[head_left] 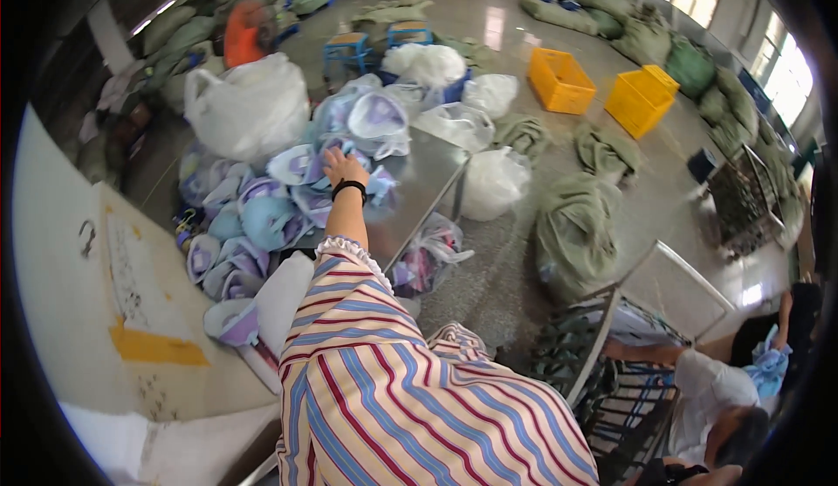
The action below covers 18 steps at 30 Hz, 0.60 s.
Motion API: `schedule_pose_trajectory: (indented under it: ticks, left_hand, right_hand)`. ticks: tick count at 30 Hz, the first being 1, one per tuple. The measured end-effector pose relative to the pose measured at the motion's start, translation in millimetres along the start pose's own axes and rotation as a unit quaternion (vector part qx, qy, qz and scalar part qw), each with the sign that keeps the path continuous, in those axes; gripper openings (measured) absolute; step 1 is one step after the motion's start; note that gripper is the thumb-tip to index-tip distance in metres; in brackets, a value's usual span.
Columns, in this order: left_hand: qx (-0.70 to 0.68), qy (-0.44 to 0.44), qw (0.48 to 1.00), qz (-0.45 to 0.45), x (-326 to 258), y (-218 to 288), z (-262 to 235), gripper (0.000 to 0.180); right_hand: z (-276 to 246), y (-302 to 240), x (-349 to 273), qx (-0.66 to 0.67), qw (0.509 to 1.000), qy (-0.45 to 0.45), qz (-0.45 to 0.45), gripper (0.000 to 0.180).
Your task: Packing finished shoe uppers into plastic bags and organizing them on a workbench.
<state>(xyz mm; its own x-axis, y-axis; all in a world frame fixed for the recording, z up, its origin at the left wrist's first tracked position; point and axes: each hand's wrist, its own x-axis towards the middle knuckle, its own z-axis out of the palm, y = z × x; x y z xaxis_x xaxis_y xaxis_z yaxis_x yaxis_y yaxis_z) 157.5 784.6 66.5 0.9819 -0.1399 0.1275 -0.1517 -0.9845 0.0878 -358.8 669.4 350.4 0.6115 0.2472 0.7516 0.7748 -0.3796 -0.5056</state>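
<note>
Reaching far out over the metal table (428, 180), one hand (343, 168) with a black wristband (349, 187), arm straight in a striped sleeve (384, 372). Cannot tell left or right. Resting on the pile of blue and purple bagged things (262, 215) at the table's left side, fingers bent down into the bags; cannot tell if gripping any. Sitting behind that pile, a big white bag (244, 106). Standing far past the table, two yellow crates (602, 89). Working at lower right, well apart from the table, another person (716, 399).
</note>
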Motion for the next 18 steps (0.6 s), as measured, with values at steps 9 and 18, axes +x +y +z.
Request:
schedule_pose_trajectory:
  ticks: [9,18]
  left_hand:
    - [-0.001,0.006,0.999,0.042,61.2,-43.0,-36.6,0.069]
    - [0.041,-0.033,0.974,0.221,248.6,21.2,-26.1,0.098]
  right_hand:
    - [1.2,67.2,13.6,0.049,0.997,0.006,0.061,0.002]
    - [-33.5,177.5,59.0,-0.061,0.971,0.059,0.223,0.003]
